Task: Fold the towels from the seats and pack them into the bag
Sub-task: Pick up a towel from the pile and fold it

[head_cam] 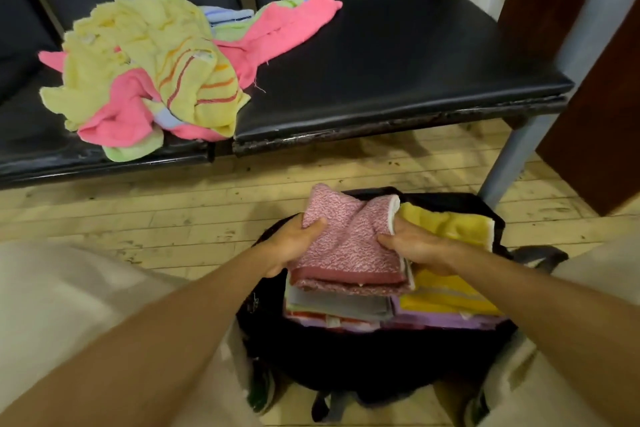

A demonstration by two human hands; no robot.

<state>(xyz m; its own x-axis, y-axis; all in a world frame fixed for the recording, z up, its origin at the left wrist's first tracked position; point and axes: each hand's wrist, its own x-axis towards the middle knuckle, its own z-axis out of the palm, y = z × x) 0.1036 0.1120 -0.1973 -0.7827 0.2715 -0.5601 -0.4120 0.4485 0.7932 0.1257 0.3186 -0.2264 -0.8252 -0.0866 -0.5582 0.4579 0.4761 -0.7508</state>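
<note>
While both hands are gripping the folded pink towel (349,243), left hand (294,243) and right hand (415,246) at its sides, packing is underway: towel hovering over the bag (346,357) beneath them. Next: lowering it flat; unfolded pile (149,73) waiting beyond.

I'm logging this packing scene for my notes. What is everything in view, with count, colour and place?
Loose towels: one heap, number unclear, yellow, pink, green and blue, on the seats at left.
Seats: at least two, black, across the top.
Pink towel: one, folded, held over the bag.
Packed towels: several, yellow, purple, grey and others, stacked inside the bag.
Bag: one, black, open on the floor.
Floor: pale wood planks.
Left hand: grips the pink towel's left edge.
Right hand: grips its right edge.
</note>
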